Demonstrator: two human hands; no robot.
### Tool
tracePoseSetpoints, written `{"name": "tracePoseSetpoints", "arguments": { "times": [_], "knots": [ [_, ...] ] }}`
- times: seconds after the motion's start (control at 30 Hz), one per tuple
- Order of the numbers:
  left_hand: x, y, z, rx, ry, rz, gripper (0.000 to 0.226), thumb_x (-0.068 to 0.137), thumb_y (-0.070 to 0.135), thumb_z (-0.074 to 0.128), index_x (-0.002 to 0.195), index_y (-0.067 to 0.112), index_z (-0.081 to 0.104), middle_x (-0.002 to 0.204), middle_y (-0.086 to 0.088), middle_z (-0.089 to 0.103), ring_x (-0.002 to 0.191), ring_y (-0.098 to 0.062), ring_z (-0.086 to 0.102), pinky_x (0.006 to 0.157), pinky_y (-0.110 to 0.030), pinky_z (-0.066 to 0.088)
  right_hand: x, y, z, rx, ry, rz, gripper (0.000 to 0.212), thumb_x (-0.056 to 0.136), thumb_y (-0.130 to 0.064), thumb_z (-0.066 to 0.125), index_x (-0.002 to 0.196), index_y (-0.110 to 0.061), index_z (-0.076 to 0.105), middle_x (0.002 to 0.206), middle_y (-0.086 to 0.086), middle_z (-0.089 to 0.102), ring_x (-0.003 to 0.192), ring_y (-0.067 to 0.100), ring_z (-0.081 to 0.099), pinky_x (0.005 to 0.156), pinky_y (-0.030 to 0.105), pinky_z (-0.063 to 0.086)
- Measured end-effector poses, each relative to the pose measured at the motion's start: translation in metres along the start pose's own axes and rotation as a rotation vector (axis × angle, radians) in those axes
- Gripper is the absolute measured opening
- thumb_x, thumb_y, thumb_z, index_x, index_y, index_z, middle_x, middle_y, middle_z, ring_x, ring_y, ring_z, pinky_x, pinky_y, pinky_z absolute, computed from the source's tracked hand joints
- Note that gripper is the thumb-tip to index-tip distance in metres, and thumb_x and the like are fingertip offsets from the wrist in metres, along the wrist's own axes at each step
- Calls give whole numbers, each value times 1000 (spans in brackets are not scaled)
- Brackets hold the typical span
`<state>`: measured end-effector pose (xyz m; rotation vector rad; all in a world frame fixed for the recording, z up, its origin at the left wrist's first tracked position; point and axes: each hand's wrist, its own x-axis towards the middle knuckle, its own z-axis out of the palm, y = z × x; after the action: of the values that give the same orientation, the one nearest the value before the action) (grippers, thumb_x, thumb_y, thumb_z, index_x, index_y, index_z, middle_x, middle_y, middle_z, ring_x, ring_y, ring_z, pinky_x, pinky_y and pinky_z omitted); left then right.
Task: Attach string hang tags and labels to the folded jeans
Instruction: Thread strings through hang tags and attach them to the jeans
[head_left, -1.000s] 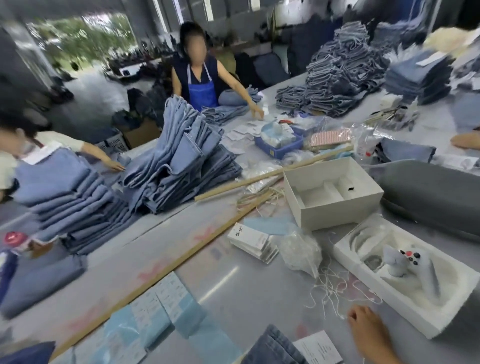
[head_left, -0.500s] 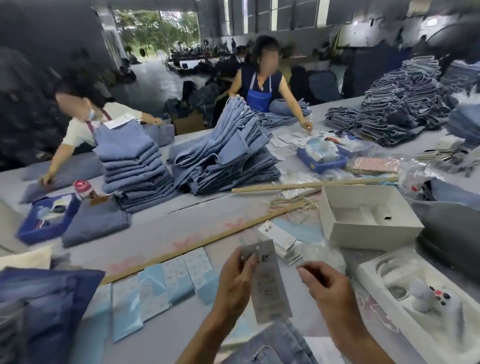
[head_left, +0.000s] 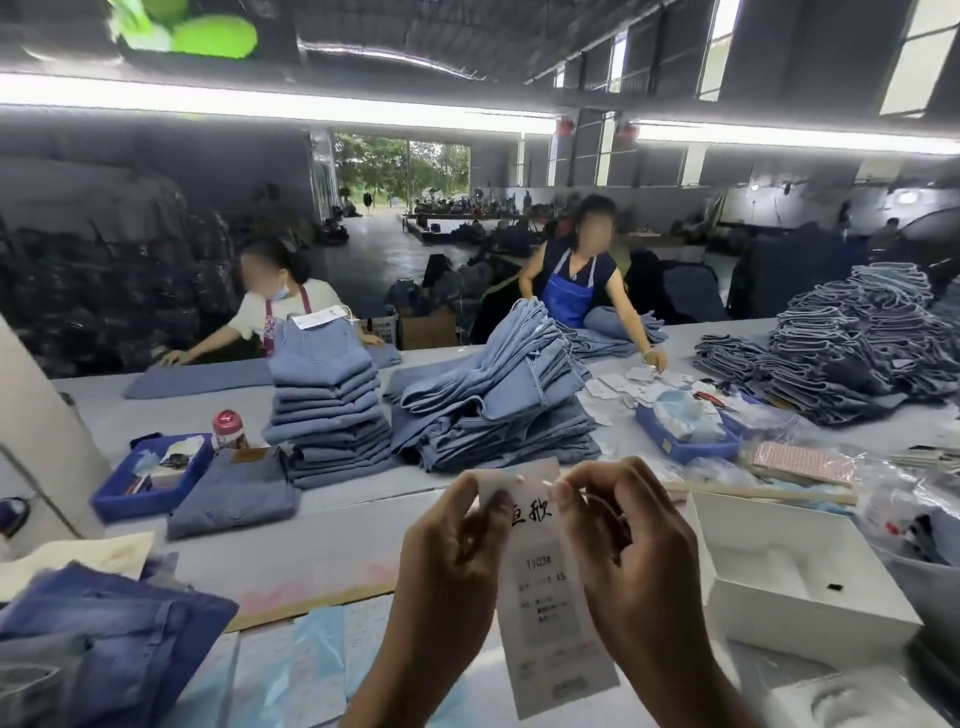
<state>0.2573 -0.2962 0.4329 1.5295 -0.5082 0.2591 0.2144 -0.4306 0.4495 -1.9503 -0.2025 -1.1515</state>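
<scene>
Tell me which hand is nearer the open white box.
Right. The right hand pinches the hang tag just left of the open white box; the left hand grips the tag's far side, farther from it.

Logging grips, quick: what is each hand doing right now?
Left hand: pinches the hang tag at its top.
Right hand: pinches the same tag's top edge.

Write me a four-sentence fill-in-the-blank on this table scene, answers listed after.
1. Both hands, the left hand and the right hand, hold up a white ____ with printed text.
2. The open box at the right is ____ in colour.
3. The tidy jeans stack has a ____ lying on top.
4. The bottle beside the blue tray has a ____ cap.

Missing words: tag; white; tag; red
</scene>
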Motion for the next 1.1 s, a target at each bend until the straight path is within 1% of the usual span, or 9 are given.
{"name": "tracePoseSetpoints", "arguments": {
  "times": [0.1, 0.2, 0.33, 0.43, 0.63, 0.83, 0.9, 1.0, 1.1],
  "knots": [
    [-8, 14, -9, 31, -29, 36, 15, 97, 44, 57, 98, 31, 65, 82, -2, 77, 73, -17, 75, 61, -41, 60, -1, -8, 7, -59, -31, -56, 4, 96, -25, 61, 93, -23, 62, 88, -13, 58, 82, 0, 63, 67, 7, 44],
    [-11, 28, -21, -15, -9, 63, 26, 89, 53, 55, 107, 38, 66, 85, -3, 77, 75, -27, 74, 68, -55, 58, 0, -17, 15, -71, -43, -94, 12, 99, -34, 55, 94, -24, 61, 89, -12, 57, 83, -3, 59, 68, 4, 39],
    [-14, 38, -31, -19, 28, 82, 24, 88, 52, 56, 105, 39, 67, 87, 1, 78, 75, -18, 75, 67, -48, 60, 1, -29, 23, -68, -43, -123, 16, 100, -36, 51, 96, -24, 61, 89, -12, 56, 83, -3, 58, 68, 3, 38],
    [-22, 35, -36, -19, 38, 59, 13, 93, 41, 59, 103, 39, 67, 88, 0, 78, 77, -20, 75, 67, -45, 60, -6, -33, 26, -64, -59, -120, 15, 101, -36, 51, 97, -24, 60, 91, -13, 55, 84, -2, 58, 68, 6, 39],
    [-36, 28, -46, 45, 61, 32, 13, 97, 35, 53, 102, 34, 65, 85, 3, 77, 72, -14, 74, 59, -22, 52, -22, -38, 30, -45, -109, -72, 16, 101, -36, 50, 98, -24, 60, 94, -14, 55, 86, 4, 63, 66, 28, 53],
    [-39, 24, -48, 101, 111, 18, 16, 95, 40, 52, 98, 28, 63, 77, 13, 75, 63, -6, 69, 53, -14, 47, -29, -42, 28, -80, -146, -81, 7, 99, -31, 57, 101, -27, 61, 93, -13, 50, 77, -2, 53, 63, 6, 36],
    [-40, 23, -48, 94, 101, 28, 14, 96, 42, 52, 98, 33, 63, 78, 11, 75, 64, -7, 70, 54, -15, 47, -28, -42, 29, -52, -135, -81, 5, 98, -30, 58, 99, -26, 62, 93, -13, 51, 79, 1, 56, 65, 10, 40],
    [-41, 23, -48, 69, 78, 25, 14, 96, 43, 52, 101, 36, 64, 83, 6, 76, 71, -12, 72, 57, -21, 50, -25, -43, 29, -27, -107, -99, 5, 98, -25, 59, 97, -23, 63, 95, -11, 54, 84, 11, 63, 65, 29, 52],
    [-44, 25, -47, 24, 48, 33, 16, 98, 40, 52, 108, 37, 65, 88, 4, 77, 77, -15, 74, 61, -25, 54, -23, -45, 30, -34, -67, -129, 6, 97, -21, 61, 95, -19, 65, 94, -10, 56, 86, 12, 63, 68, 32, 52]
  ]
}}
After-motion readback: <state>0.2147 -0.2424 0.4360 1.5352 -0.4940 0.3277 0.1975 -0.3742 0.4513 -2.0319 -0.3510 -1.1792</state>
